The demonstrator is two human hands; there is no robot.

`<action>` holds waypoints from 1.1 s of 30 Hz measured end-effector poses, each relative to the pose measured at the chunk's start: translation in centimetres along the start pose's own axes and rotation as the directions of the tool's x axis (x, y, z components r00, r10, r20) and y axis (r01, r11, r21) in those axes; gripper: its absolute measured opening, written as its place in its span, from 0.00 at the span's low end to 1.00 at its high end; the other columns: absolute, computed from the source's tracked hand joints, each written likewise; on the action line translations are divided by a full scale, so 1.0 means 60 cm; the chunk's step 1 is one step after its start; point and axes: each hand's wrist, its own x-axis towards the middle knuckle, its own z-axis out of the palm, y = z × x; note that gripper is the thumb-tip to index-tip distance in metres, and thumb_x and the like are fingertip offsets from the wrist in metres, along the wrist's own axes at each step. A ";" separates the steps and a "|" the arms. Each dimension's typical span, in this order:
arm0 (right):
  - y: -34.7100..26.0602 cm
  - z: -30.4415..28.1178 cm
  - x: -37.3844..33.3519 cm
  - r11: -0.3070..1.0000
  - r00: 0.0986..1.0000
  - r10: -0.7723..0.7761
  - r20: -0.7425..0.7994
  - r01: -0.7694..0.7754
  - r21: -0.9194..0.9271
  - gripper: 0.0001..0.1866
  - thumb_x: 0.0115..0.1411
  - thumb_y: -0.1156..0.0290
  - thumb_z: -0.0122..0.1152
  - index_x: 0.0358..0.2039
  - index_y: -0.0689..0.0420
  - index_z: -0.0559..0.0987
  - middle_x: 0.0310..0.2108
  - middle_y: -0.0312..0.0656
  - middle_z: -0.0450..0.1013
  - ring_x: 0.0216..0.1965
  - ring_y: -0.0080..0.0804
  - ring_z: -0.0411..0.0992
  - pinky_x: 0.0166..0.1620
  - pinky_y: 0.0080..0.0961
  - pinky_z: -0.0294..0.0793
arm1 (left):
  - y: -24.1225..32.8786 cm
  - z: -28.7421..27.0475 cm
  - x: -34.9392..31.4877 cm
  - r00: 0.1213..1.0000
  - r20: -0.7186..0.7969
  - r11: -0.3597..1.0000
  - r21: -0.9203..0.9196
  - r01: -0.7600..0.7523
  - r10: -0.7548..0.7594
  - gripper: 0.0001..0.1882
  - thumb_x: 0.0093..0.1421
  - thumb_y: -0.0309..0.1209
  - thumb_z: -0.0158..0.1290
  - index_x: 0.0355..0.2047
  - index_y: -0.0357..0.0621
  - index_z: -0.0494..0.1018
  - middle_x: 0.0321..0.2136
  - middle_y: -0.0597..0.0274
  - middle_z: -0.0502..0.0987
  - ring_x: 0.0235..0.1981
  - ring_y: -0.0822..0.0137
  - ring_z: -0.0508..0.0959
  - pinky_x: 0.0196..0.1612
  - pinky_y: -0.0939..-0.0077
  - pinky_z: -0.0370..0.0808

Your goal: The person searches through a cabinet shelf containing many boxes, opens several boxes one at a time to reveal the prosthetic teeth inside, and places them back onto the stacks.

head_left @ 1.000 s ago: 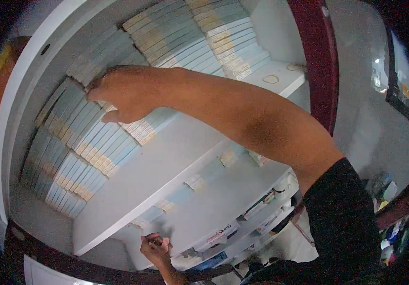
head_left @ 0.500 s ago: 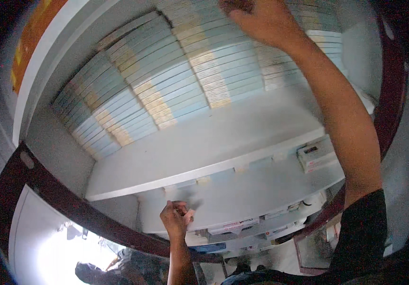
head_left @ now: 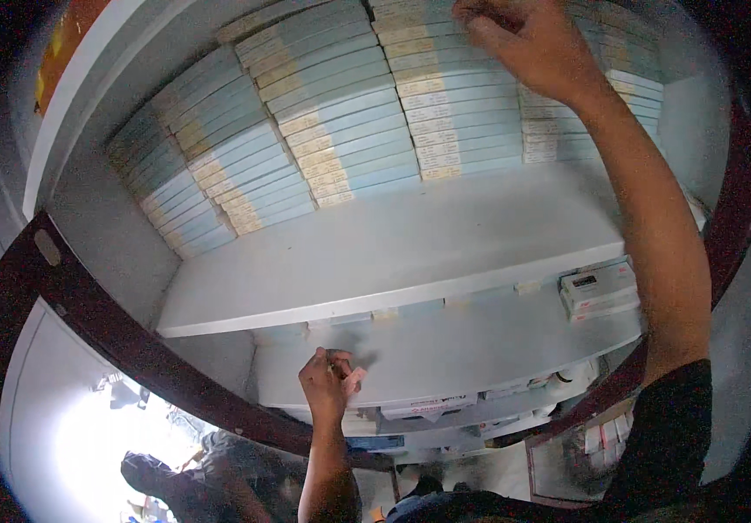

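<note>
Left hand (head_left: 323,383) and right hand (head_left: 543,48) curl, contents unclear, the right near pale-blue boxes (head_left: 480,122) with illegible labels (head_left: 435,125).

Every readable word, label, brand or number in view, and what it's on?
Pale-blue stacks: cream labels carry print, too small to read.
White box under the upper shelf's right end: dark panel and red marks, too small to read.
White package lower down: dark and red lettering, blurred; brand wording not transcribed.
No other text is legible.
</note>
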 end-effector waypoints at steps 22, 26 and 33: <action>-0.016 0.007 -0.008 0.981 0.929 0.045 0.367 0.028 -0.190 0.24 0.59 0.57 0.71 0.42 0.68 0.80 0.33 0.47 0.73 0.38 0.37 0.72 0.42 0.35 0.72 | 0.021 0.004 0.001 0.979 -0.020 0.952 -0.239 0.190 -0.201 0.21 0.70 0.41 0.51 0.33 0.31 0.75 0.15 0.60 0.71 0.12 0.70 0.71 0.14 0.77 0.67; -0.046 0.012 -0.029 0.979 0.944 -0.007 0.330 0.074 -0.189 0.18 0.61 0.64 0.68 0.42 0.68 0.80 0.34 0.52 0.75 0.39 0.42 0.74 0.43 0.36 0.74 | 0.001 0.000 0.000 0.987 -0.037 0.925 -0.357 0.132 -0.155 0.22 0.70 0.43 0.51 0.31 0.33 0.76 0.14 0.60 0.72 0.10 0.70 0.70 0.13 0.78 0.65; 0.045 0.038 -0.003 0.971 0.930 -0.178 0.321 0.220 -0.098 0.14 0.64 0.60 0.66 0.37 0.59 0.81 0.36 0.37 0.74 0.40 0.26 0.73 0.49 0.26 0.73 | 0.044 0.012 0.004 0.957 -0.057 0.887 -0.394 0.239 -0.283 0.25 0.70 0.45 0.53 0.26 0.33 0.75 0.14 0.61 0.71 0.10 0.73 0.71 0.15 0.78 0.67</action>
